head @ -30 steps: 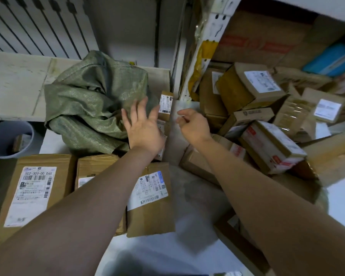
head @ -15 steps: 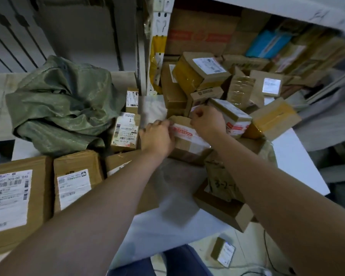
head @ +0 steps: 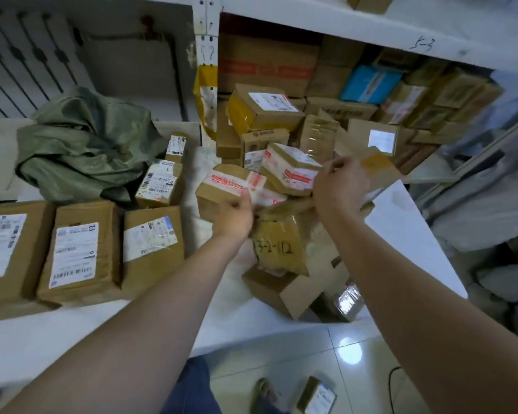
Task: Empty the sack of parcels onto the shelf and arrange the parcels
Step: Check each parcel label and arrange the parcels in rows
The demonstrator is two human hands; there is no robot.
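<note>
Green sack (head: 84, 150) lies crumpled and slack at the back left of the white shelf (head: 401, 231), close to the wall. Along the left front edge are three flat brown parcels in a row, labels up: large parcel (head: 9, 252), middle parcel (head: 78, 255), third parcel (head: 153, 246). Just behind the third, two small labelled boxes (head: 159, 183) stand close by the sack's edge.

Left hand (head: 235, 216) grips the near corner of a red-taped parcel (head: 228, 183), thumb up on its near side and fingers curled under. That parcel sits at the left foot of a loose heap of parcels (head: 263, 112) that climbs back under the upper shelf board (head: 341, 22).

Right hand (head: 340, 186) is raised at the heap, fingers curled in tight. It sits between a second red-taped parcel (head: 290, 168) and a yellow-taped parcel (head: 377, 168). I cannot tell whether it actually holds either one.

Below both hands, a film-wrapped parcel (head: 278, 246) with a handwritten number leans on a plain carton (head: 269, 288) at the shelf's front edge. One small labelled parcel (head: 316, 397) lies on the tiled floor (head: 350, 354).
</note>
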